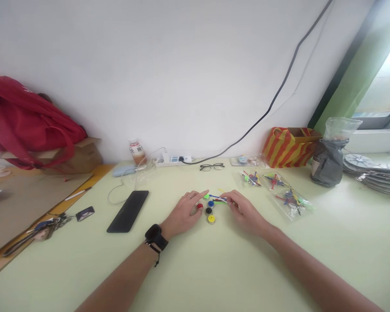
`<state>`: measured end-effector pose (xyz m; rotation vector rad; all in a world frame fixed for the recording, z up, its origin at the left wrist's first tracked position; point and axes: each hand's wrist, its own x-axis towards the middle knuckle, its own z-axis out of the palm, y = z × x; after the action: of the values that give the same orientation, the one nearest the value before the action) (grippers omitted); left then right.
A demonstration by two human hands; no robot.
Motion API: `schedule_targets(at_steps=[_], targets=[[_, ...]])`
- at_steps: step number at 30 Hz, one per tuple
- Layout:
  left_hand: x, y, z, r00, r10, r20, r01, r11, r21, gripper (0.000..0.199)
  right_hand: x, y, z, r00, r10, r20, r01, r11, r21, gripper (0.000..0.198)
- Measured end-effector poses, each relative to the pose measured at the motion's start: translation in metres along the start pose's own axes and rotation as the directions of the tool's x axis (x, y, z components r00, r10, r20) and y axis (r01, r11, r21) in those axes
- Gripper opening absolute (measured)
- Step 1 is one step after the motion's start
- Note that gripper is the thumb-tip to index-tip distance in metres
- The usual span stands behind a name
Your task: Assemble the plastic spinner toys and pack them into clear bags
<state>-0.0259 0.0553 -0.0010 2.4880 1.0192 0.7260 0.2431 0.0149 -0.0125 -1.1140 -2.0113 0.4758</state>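
Right grip [243, 211] at thin colored sticks [216, 197], contact unclear

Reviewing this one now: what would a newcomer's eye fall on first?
Probably the big red fabric bag slumped over a brown cardboard box at the far left. Next comes the red-and-yellow striped bag by the white wall at the back right. Between the left hand and right hand, small round blue, black and yellow pieces stand out against the pale green tabletop.
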Motion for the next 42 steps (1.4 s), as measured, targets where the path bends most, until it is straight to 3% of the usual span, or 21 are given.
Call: schedule_targets(at_steps=[4,7,12,15,19,24,29,35,42], targets=[[0.001,-0.004,0.004,0.997,-0.05,-0.059,0.048,0.998,-0.045,0.04,-0.007,-0.027,0.017,0.98,-0.107,0.169,0.086,0.988,0.126,0.032],[0.001,-0.009,0.005,0.994,-0.056,-0.094,0.05,0.997,-0.067,0.038,-0.01,-0.033,0.03,0.958,-0.16,0.236,0.141,0.985,0.096,0.034],[0.003,-0.022,0.009,0.978,-0.125,-0.169,0.094,0.978,-0.185,0.058,-0.006,-0.021,0.035,0.974,-0.137,0.182,0.14,0.99,0.002,0.039],[0.004,-0.023,0.01,0.97,-0.156,-0.186,0.108,0.963,-0.245,0.053,-0.004,-0.011,0.03,0.979,-0.11,0.172,0.115,0.993,-0.021,0.038],[0.002,-0.007,0.004,0.977,-0.034,-0.211,-0.021,0.967,-0.253,0.035,-0.003,-0.002,0.025,0.993,0.001,0.119,0.009,0.996,-0.084,0.027],[0.0,0.015,0.002,0.997,0.005,-0.082,-0.025,0.969,-0.247,0.019,-0.002,0.002,0.018,0.992,0.057,0.115,-0.048,0.996,-0.077,0.017],[0.0,0.029,0.009,0.999,-0.034,0.004,0.033,0.956,-0.29,0.021,-0.001,0.003,0.011,0.99,0.124,0.07,-0.13,0.986,0.099,0.014],[0.001,0.034,0.022,0.993,-0.12,-0.02,0.09,0.834,-0.544,0.027,0.002,0.003,0.009,0.972,0.233,0.03,-0.232,0.934,0.27,0.025],[0.001,0.027,0.033,0.962,-0.247,0.114,0.249,0.632,-0.734,0.031,0.006,-0.008,0.002,0.956,0.292,-0.006,-0.246,0.817,0.522,0.025]])
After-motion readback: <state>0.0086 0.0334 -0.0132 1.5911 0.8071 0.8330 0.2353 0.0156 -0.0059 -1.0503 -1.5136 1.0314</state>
